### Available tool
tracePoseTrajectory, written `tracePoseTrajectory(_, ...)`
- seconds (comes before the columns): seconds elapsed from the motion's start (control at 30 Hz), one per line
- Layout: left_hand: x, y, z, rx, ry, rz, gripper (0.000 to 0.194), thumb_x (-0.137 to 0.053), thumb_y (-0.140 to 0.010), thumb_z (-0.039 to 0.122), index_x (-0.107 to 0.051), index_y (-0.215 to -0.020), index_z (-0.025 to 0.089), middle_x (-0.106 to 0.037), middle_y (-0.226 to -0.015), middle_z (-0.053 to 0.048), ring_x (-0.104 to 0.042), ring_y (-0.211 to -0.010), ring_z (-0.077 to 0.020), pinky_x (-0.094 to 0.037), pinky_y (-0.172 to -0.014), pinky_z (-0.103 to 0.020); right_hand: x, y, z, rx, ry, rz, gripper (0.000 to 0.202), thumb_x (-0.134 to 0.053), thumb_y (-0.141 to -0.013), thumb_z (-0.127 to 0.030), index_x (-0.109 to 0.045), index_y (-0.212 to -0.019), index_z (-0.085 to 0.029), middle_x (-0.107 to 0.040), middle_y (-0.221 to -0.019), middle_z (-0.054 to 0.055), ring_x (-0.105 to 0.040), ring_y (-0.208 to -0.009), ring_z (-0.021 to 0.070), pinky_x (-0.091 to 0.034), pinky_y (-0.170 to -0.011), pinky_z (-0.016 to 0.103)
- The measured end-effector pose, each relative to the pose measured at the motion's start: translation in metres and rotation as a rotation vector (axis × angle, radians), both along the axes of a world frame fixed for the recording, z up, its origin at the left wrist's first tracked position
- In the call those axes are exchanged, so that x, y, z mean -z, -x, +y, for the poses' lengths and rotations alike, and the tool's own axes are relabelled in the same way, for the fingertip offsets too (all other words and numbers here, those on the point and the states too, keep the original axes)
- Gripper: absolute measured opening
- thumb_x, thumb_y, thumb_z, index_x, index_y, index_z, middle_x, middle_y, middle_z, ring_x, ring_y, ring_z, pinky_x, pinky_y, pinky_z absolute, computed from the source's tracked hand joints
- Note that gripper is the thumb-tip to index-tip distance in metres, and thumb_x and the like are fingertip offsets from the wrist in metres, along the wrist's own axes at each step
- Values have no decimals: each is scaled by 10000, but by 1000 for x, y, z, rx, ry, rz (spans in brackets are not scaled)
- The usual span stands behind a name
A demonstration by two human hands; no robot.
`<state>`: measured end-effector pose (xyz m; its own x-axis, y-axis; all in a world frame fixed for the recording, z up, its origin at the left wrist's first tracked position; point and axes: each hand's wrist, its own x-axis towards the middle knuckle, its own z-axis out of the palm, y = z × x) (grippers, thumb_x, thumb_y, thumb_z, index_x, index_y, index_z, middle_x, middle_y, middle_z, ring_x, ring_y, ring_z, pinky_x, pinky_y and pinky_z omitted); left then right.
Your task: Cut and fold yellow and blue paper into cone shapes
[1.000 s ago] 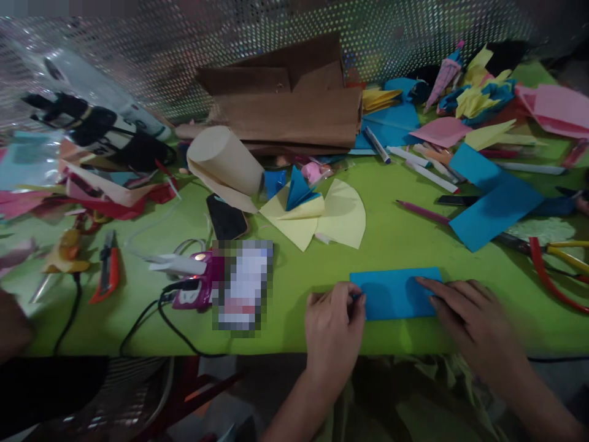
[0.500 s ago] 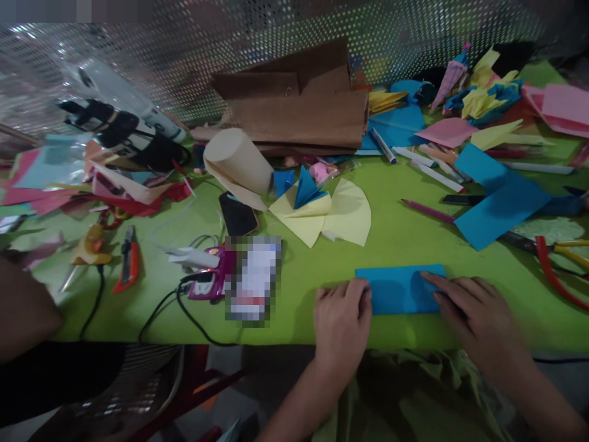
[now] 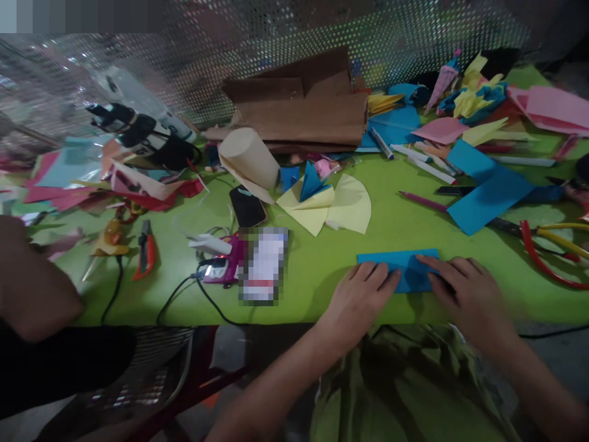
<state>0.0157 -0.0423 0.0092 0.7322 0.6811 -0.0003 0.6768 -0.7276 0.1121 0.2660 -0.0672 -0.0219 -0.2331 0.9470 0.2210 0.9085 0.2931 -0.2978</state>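
Both hands press flat on the blue paper strip (image 3: 405, 265) at the near edge of the green desk (image 3: 322, 270). Left hand (image 3: 361, 294) lies open, fingers spread over the strip's left half; right hand (image 3: 464, 291) lies open on its right end, gripping nothing. Judging by this, a fold is being creased. Next, the crease seems to need a firm sweep along the edge while 1 hand pins the paper. Beyond the strip lie yellow paper fans (image 3: 331, 209); left of it, a glue gun (image 3: 221, 261).
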Motion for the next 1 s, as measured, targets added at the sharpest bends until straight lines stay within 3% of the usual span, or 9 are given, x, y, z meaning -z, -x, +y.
tracePoseTrajectory(0.17,2,4,-13,-37,76,-73,572,-481,-1004,282,-412,-1556,150,-512,-1509,-152,-465,-1343,-302,-498,-1075,-443,-3,3,-1,7,-22,-46,389,-455,-1050,-341,-668,-1359,-239,-631,-853,79,-550,-827,268,-447,-766,414)
tracePoseTrajectory(0.33,6,6,-24,-24,56,-77,624,-477,-1014,534,-371,-1598,343,-384,-1615,-146,-412,-1423,-359,-432,-1130,-545,-2,3,0,21,-27,-73,385,-437,-1058,-345,-668,-1349,-248,-628,-858,81,-551,-838,274,-439,-759,413)
tracePoseTrajectory(0.43,11,7,-25,-19,29,-71,633,-446,-1006,616,-382,-1588,376,-388,-1610,-142,-427,-1422,-347,-411,-1150,-545,-3,1,1,10,5,-26,399,-425,-1062,-376,-665,-1352,-242,-634,-885,90,-577,-841,276,-465,-744,414)
tracePoseTrajectory(0.6,13,5,-24,-16,-11,-84,619,-462,-996,628,-420,-1563,382,-420,-1587,-142,-440,-1420,-348,-418,-1139,-536,-15,6,-16,123,-147,67,501,-503,-1038,-370,-497,-1523,-247,-651,-1274,172,-612,-1179,349,-502,-941,508)
tracePoseTrajectory(0.67,12,5,-24,-16,-22,-85,622,-481,-992,622,-436,-1556,363,-426,-1586,-147,-441,-1421,-348,-414,-1145,-535,-18,16,-32,55,-179,72,577,-523,-1028,-321,-391,-1590,-302,-622,-1423,144,-593,-1276,343,-484,-1017,534)
tracePoseTrajectory(0.73,11,5,-24,-10,-29,-79,602,-508,-983,614,-508,-1507,317,-424,-1594,-153,-440,-1424,-346,-406,-1158,-529,-17,30,-48,-102,-106,78,650,-526,-1024,-306,-296,-1632,-327,-585,-1518,97,-583,-1335,305,-489,-1068,516)
tracePoseTrajectory(0.8,11,6,-25,-3,-33,-69,547,-536,-979,591,-598,-1415,266,-419,-1602,-160,-432,-1433,-344,-405,-1164,-519,-11,42,-60,-186,-33,50,708,-536,-1020,-338,-229,-1658,-321,-522,-1593,65,-529,-1419,287,-466,-1137,514)
tracePoseTrajectory(0.87,11,6,-25,0,-39,-61,509,-546,-982,570,-627,-1368,249,-423,-1603,-160,-432,-1437,-339,-412,-1160,-512,-5,48,-67,-180,-5,11,744,-538,-1020,-367,-181,-1671,-317,-469,-1629,58,-490,-1461,291,-433,-1175,541)
tracePoseTrajectory(1.0,11,6,-25,-8,-62,-66,588,-513,-990,596,-510,-1499,302,-440,-1598,-146,-453,-1429,-325,-418,-1150,-504,4,38,-72,-104,-16,-70,713,-503,-1039,-377,-173,-1669,-331,-475,-1620,68,-533,-1426,295,-368,-1193,581)
